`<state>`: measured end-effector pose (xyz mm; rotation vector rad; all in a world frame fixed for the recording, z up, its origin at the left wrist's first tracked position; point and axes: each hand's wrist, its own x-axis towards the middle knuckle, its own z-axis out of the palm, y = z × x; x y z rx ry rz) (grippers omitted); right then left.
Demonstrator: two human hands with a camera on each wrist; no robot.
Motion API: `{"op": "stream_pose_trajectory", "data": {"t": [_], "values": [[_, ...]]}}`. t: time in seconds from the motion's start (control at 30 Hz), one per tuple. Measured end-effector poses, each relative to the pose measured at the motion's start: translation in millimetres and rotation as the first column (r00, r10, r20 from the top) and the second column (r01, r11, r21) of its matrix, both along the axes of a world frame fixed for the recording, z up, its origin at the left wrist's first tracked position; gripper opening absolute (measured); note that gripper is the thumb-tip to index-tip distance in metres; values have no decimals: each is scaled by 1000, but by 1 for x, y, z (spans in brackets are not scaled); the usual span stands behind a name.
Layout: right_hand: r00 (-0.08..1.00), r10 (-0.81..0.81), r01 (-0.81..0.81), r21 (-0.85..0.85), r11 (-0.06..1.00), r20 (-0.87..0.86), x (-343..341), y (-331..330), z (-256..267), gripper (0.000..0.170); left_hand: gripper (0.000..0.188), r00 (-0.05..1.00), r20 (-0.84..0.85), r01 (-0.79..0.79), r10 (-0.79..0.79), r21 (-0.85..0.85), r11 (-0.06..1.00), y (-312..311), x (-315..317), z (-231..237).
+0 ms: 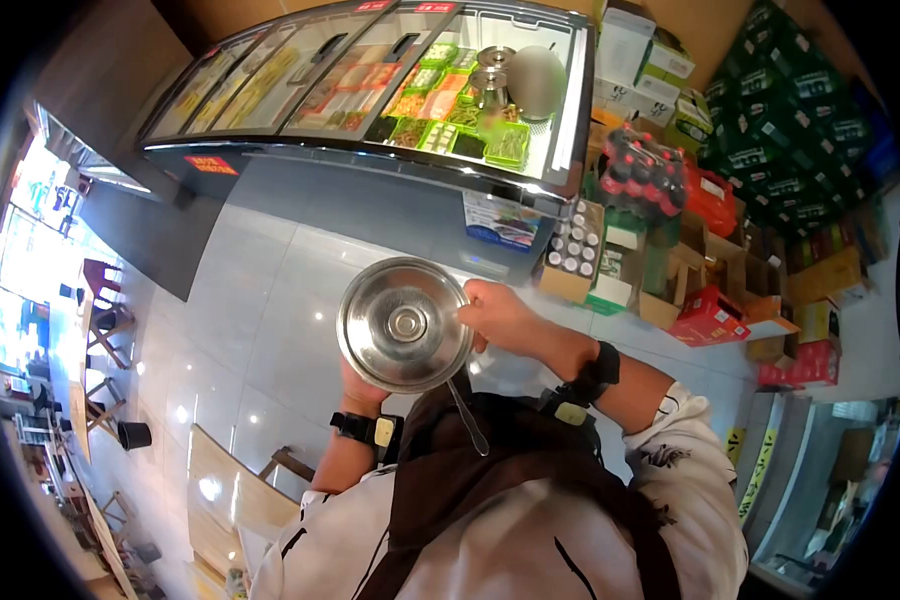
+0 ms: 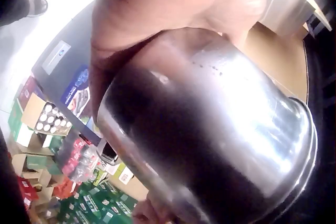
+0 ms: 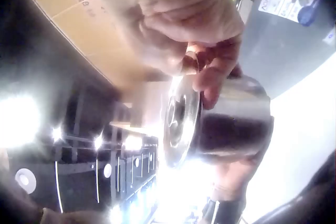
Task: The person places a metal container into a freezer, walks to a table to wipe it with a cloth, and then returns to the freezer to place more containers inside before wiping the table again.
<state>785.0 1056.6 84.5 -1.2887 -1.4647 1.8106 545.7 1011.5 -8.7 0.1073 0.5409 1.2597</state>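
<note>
A round stainless-steel pot [image 2: 210, 129] with a shiny lid [image 1: 406, 324] on top is held in front of the body. My left hand [image 1: 362, 386] holds the pot from below; the left wrist view shows this hand wrapped around its base. At the lid's right edge, my right hand [image 1: 505, 317] pinches the rim between thumb and fingers. A spoon handle [image 1: 469, 418] sticks out from under the lid toward the apron. The pot's inside is hidden by the lid.
Ahead stands a long display freezer [image 1: 350, 160] with green trays [image 1: 508, 146] of food and lidded metal pots [image 1: 488, 84]. To its right are bottle packs [image 1: 642, 175], open cartons [image 1: 670, 285] and stacked green cases [image 1: 780, 120]. A wooden table [image 1: 215, 490] stands at lower left.
</note>
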Motion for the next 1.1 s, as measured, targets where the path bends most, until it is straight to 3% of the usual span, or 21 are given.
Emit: {"op": "stream_pose_trajectory", "data": {"t": [0.1,0.17,0.2,0.3,0.37,0.4,0.43,0.47,0.5,0.6,0.7,0.77,0.8,0.83,0.9,0.93,0.97,1.03,1.1], "values": [[996,-86,87,56,995,-17,0,55,1,15,47,993,105,49,-46,-28,998,78,-1,-8],[979,-177,185,75,980,-106,0,97,-5,15,47,982,156,102,-109,50,993,132,-1,-5],[974,-200,213,128,969,-107,-1,116,-4,17,50,993,23,113,-115,80,990,160,-1,-7],[955,-290,291,-7,957,56,0,171,14,18,54,961,124,229,-249,156,961,224,9,33],[932,-356,354,47,934,61,-3,202,17,17,58,957,132,240,-258,140,961,267,5,28],[921,-383,382,37,924,74,-5,215,22,16,58,948,-176,304,-264,269,914,282,2,30],[909,-409,408,24,913,84,-6,227,24,16,58,860,-467,401,-208,364,841,297,1,31],[888,-456,456,19,890,65,-5,237,12,17,58,939,115,314,-324,93,945,315,1,19],[864,-498,498,-13,867,-73,-5,246,6,17,60,927,119,346,-355,87,934,325,2,26],[864,-488,485,-54,873,-122,5,286,-8,17,63,900,180,387,-396,86,918,359,5,28],[862,-500,482,-169,860,-83,13,318,-19,13,51,917,-32,398,-397,22,917,388,5,30],[745,-642,560,-355,749,-181,17,349,-27,10,54,914,-322,272,-249,27,962,408,-7,4],[752,-593,489,-362,794,-288,26,365,-38,8,38,882,-459,170,-105,103,980,418,-8,1],[791,-550,499,-239,833,-268,34,375,-45,9,27,759,-643,-22,107,138,990,423,-13,-10],[784,-561,540,-153,827,-266,41,405,-38,8,26,338,-891,-102,302,285,953,439,-20,-21],[805,-552,552,-66,831,-219,47,421,-44,8,31,-37,-890,105,455,450,887,447,-32,-31],[807,-548,546,-77,834,-220,52,439,-51,8,37,-374,-815,245,442,373,895,451,-29,-22],[705,-660,641,-164,749,-260,59,474,-71,9,41,-621,-705,283,342,204,937,457,-26,-35],[686,-689,664,-184,725,-235,63,507,-79,14,43,-748,-599,306,286,72,949,460,-20,-44]]}}
